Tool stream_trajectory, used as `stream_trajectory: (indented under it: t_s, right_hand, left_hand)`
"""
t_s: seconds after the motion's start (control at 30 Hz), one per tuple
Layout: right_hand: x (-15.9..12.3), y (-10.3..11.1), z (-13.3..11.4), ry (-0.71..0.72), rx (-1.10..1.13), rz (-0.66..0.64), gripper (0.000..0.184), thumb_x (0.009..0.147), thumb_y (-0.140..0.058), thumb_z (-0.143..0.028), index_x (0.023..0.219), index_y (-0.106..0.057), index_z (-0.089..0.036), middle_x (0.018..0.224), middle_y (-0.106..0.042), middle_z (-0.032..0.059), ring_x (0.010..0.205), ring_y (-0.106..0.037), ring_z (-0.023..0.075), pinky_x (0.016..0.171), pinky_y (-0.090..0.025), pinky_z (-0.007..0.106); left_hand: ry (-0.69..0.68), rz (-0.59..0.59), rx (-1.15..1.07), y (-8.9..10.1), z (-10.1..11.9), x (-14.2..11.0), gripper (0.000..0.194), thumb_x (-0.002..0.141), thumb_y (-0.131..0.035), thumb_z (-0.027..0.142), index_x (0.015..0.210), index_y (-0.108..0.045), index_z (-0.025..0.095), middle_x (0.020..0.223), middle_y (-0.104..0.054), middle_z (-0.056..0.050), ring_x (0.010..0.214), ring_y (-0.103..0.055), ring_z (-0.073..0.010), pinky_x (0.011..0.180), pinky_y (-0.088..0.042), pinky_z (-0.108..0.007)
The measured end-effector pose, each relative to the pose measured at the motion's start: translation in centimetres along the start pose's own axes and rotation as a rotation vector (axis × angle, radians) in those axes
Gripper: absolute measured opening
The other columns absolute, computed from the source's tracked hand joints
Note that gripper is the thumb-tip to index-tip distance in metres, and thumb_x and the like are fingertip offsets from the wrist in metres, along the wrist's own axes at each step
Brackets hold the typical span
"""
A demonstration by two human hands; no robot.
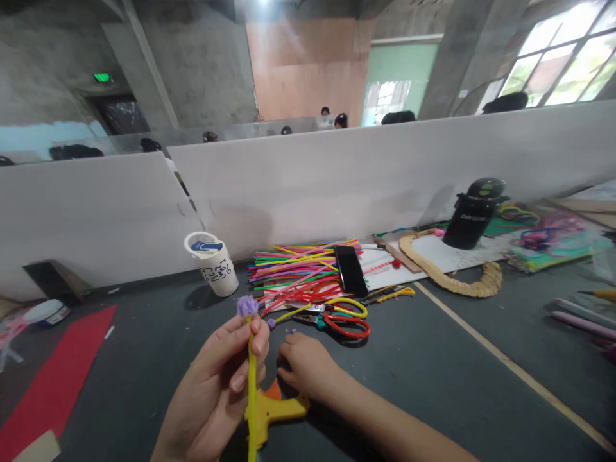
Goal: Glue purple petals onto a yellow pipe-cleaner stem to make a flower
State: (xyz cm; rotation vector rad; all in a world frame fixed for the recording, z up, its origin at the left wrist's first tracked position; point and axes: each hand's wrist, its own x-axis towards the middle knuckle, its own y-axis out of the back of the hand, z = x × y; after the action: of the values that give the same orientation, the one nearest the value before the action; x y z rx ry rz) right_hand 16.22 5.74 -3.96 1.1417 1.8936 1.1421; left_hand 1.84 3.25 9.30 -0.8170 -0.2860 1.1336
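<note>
My left hand (224, 369) pinches a yellow pipe cleaner (252, 385) between thumb and fingers. A small purple flower-like tuft (247, 306) tops that stem, just above the fingertips. On the dark table, my right hand (308, 364) is low with its fingers curled under; whatever they grip, if anything, is hidden. Tiny purple bits (291, 330) lie just beyond it. Below both hands is a yellow glue gun (279, 410) with an orange trigger, partly covered by the stem. Another yellow stem with a purple tip (271, 324) lies ahead.
Scissors with red and yellow handles (346, 324) lie beside a bundle of coloured pipe cleaners (293, 266) and a black phone (351, 269). A white cup (216, 269) stands left; a black bottle (471, 215) stands right. Red paper (62, 366) lies left. A white partition (312, 186) runs behind.
</note>
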Motion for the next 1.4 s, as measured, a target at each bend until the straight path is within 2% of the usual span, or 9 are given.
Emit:
stream_trajectory:
  t_s: [0.27,0.4,0.5,0.63,0.8,0.83,0.9,1.0,1.4]
  right_hand:
    - [0.5,-0.6,-0.3,-0.011,0.152,0.056,0.029,0.095,-0.058,-0.031,0.121,-0.058,-0.016,0.121,-0.06,0.0089,0.102,-0.063,0.0228,0.085,-0.054,0.043]
    - [-0.4,2.7,-0.1,-0.044,0.398,0.19,0.022,0.095,-0.059,-0.029,0.112,-0.061,-0.015,0.109,-0.065,0.0064,0.091,-0.065,0.0194,0.079,-0.056,0.039]
    - [-1.9,6.1,-0.4,-0.024,0.611,0.312,0.005,0.088,-0.061,-0.014,0.09,-0.066,-0.014,0.084,-0.066,0.0014,0.081,-0.064,0.0159,0.074,-0.053,0.03]
    - [-4.5,9.6,-1.0,0.067,0.894,0.35,0.01,0.081,-0.06,-0.013,0.082,-0.069,-0.018,0.077,-0.065,-0.0008,0.072,-0.064,0.0131,0.068,-0.052,0.025]
    - [-6.2,10.7,-1.8,0.115,1.127,0.357,0.016,0.082,-0.057,-0.024,0.096,-0.064,-0.02,0.076,-0.066,-0.0015,0.066,-0.066,0.0117,0.064,-0.054,0.025]
    - [-6.3,10.7,-2.0,0.115,1.154,0.378,0.016,0.082,-0.057,-0.023,0.097,-0.062,-0.021,0.075,-0.066,-0.0021,0.064,-0.065,0.0111,0.063,-0.054,0.025]
    - [-6.4,10.6,-2.3,0.107,1.166,0.445,0.012,0.082,-0.057,-0.02,0.093,-0.057,-0.021,0.071,-0.064,-0.0039,0.061,-0.062,0.0101,0.059,-0.051,0.022]
    - [-6.5,10.5,-2.6,0.091,1.07,0.531,0.009,0.082,-0.056,-0.016,0.087,-0.053,-0.022,0.066,-0.058,-0.0061,0.058,-0.058,0.0098,0.056,-0.048,0.021]
    - [-6.4,10.1,-3.1,0.108,0.878,0.574,0.011,0.084,-0.05,-0.011,0.086,-0.053,-0.021,0.073,-0.056,-0.0042,0.065,-0.054,0.0107,0.061,-0.044,0.023]
  left_hand:
    - [0.012,-0.012,-0.003,0.1,-0.2,0.0,0.016,0.069,-0.083,0.019,0.068,-0.069,0.011,0.06,-0.058,0.004,0.038,-0.037,0.0025,0.038,-0.038,-0.008]
    - [0.017,0.0,0.001,0.1,-0.1,0.0,0.014,0.068,-0.083,0.018,0.068,-0.071,0.011,0.06,-0.059,0.004,0.038,-0.037,0.0023,0.04,-0.039,-0.009]
    - [0.016,0.0,0.014,0.0,-0.2,0.1,0.014,0.069,-0.083,0.019,0.067,-0.071,0.012,0.06,-0.059,0.004,0.038,-0.035,0.0024,0.04,-0.039,-0.008]
    - [0.027,0.025,0.051,-0.3,-0.6,0.6,0.016,0.068,-0.083,0.02,0.066,-0.07,0.011,0.06,-0.059,0.004,0.04,-0.034,0.0016,0.039,-0.037,-0.008]
    - [0.03,0.067,0.146,-0.8,-2.0,1.1,0.008,0.072,-0.078,0.018,0.075,-0.074,0.012,0.068,-0.064,0.001,0.052,-0.05,-0.0042,0.044,-0.042,-0.011]
    - [0.017,0.066,0.161,-0.9,-2.3,1.1,0.007,0.072,-0.077,0.016,0.078,-0.075,0.012,0.073,-0.067,-0.002,0.06,-0.056,-0.0068,0.057,-0.05,-0.014]
    - [-0.003,0.054,0.2,-1.1,-2.9,1.0,0.01,0.072,-0.077,0.015,0.081,-0.076,0.012,0.076,-0.071,-0.004,0.069,-0.061,-0.0106,0.068,-0.052,-0.018]
    - [-0.047,0.069,0.286,-1.4,-3.4,0.9,0.01,0.072,-0.078,0.018,0.081,-0.077,0.016,0.073,-0.072,-0.002,0.066,-0.062,-0.0118,0.064,-0.052,-0.019]
    - [-0.075,0.053,0.306,-1.8,-3.5,1.4,0.01,0.074,-0.074,0.014,0.082,-0.079,0.019,0.073,-0.073,-0.002,0.071,-0.064,-0.0147,0.073,-0.05,-0.022]
